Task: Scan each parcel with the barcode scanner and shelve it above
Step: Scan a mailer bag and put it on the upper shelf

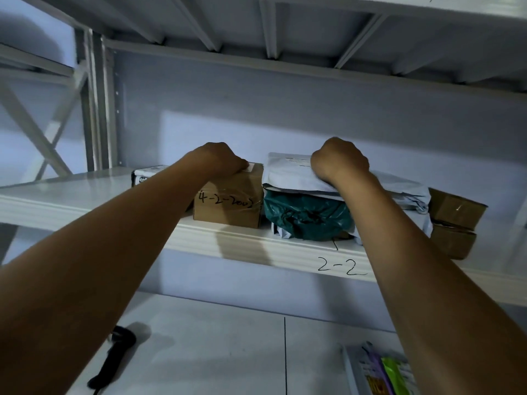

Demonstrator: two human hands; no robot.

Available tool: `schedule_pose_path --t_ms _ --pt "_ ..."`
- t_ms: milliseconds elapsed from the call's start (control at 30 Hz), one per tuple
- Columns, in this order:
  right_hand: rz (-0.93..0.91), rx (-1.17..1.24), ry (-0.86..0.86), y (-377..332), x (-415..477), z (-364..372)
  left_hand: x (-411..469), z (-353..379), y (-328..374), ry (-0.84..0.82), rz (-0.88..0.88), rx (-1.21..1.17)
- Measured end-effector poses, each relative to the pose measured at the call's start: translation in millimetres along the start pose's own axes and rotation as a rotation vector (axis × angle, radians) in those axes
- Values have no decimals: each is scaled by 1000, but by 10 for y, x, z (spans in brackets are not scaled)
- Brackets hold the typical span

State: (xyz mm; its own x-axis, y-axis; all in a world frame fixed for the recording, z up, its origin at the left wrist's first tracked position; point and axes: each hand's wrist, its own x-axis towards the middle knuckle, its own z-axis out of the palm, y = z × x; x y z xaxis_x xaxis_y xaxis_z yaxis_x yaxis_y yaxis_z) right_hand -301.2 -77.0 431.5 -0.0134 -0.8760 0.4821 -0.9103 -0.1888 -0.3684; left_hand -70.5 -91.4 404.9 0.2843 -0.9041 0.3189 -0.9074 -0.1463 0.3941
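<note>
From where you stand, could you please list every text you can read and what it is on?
"4-2-200", last character unclear: handwritten on the cardboard box front.
"2-2": handwritten on the shelf edge.
Labels on the white mailer and the coloured packets: too blurred to read.

I found bare shelf [71, 201] left of the cardboard box [228, 209]. Rightward, the green bag [305, 216], white mailer [285, 172] and stacked cartons [453, 223] blocked the deck; headroom above was open.

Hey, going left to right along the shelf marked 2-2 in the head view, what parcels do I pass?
Black-and-white parcel, cardboard box marked 4-2-200, green bag, two stacked brown boxes.
</note>
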Motion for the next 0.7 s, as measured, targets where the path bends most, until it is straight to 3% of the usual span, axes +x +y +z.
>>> schedule_pose_path --t_ms 267,500,700 --pt "-285 30 78 -652 -234 262 2 -51 -133 186 31 14" --pt "-494 -48 6 -1107 -456 605 -167 -288 -784 261 -336 78" --pt "-491 -104 -136 -1251 -522 692 -201 -189 -1142 195 -315 -227"
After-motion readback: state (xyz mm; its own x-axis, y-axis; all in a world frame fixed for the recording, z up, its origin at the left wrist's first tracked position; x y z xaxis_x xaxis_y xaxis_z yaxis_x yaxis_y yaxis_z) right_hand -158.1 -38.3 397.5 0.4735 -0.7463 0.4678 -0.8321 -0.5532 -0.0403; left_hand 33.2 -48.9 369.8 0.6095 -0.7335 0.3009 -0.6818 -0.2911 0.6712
